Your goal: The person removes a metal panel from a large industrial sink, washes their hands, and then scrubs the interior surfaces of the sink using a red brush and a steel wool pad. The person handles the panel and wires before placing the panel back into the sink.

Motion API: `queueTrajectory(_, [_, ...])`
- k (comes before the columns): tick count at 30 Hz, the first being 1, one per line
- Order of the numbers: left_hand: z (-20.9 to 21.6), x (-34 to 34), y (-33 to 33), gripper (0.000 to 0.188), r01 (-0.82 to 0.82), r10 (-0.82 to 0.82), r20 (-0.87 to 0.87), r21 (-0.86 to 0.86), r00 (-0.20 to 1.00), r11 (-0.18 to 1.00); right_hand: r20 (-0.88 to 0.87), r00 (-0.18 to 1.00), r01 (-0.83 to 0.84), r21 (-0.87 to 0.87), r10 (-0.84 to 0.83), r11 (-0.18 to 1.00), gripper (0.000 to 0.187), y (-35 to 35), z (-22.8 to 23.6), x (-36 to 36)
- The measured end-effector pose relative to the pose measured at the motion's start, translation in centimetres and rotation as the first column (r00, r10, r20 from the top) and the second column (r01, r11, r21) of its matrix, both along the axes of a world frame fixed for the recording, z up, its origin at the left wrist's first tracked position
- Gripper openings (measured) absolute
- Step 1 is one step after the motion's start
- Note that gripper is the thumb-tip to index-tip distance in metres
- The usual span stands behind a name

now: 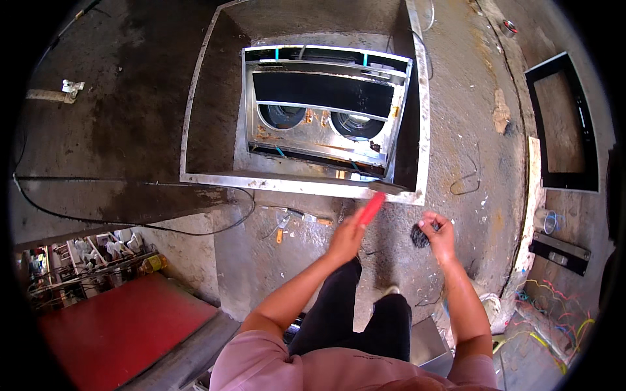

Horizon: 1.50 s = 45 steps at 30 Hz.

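My left hand (345,238) is closed round the red handle of a tool (372,207). Its grey head, blurred, is at the near rim of a large metal tub (280,185), so its kind is unclear. My right hand (443,240) pinches a dark, tangled scouring pad (419,237) above the floor, just outside the tub's near right corner. Inside the tub rests a range hood (319,135), with two round openings, black panels and brown stains on its bare metal. Both hands are apart from the hood.
Orange-handled tools (280,235) lie on the floor left of my left hand. A black cable (218,232) loops beside the tub. At lower left stands a red board (130,332). A black-framed panel (590,133) leans at far right, above loose coloured wires (554,290).
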State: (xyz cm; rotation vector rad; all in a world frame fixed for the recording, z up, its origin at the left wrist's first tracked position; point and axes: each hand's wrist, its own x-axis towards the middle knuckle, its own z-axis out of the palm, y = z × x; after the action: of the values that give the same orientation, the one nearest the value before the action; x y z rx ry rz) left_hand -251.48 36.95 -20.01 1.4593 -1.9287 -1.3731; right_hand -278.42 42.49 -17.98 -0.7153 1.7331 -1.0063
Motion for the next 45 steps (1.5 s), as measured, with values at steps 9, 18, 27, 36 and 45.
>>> queueTrajectory(9, [0.8,8.7,-17.8,0.043,-0.383,0.366,0.128,0.159,0.922,0.91,-0.42,0.899,0.04,-0.197,-0.121,0.98,0.03,-23.3,-3.4,-9.3])
queueTrajectory(18, [0.7,2.8,-39.6,0.038,-0.216,0.291,0.376,-0.229,0.88,0.949,-0.889,0.437,-0.017,-0.159,-0.136,0.987,0.038,-45.4,-13.7,-16.3])
queueTrajectory(27, [-10.2,-6.3,-55.8,0.034,-0.034,0.135,0.552,-0.188,0.823,0.982,-0.929,0.346,0.132,-0.087,-0.128,0.987,0.051,-48.3,-21.4,-14.2])
queueTrajectory(36, [-18.2,-7.5,-61.5,0.034,-0.01,0.105,0.579,-0.165,0.808,0.986,-0.959,0.236,0.14,-0.127,-0.158,0.982,0.05,-49.0,-23.6,-14.1])
queueTrajectory(45, [-20.5,-8.4,-62.8,0.033,0.091,-0.049,0.682,-0.026,0.73,0.996,-0.95,0.259,0.107,-0.151,-0.174,0.983,0.049,-49.3,-23.9,-14.0])
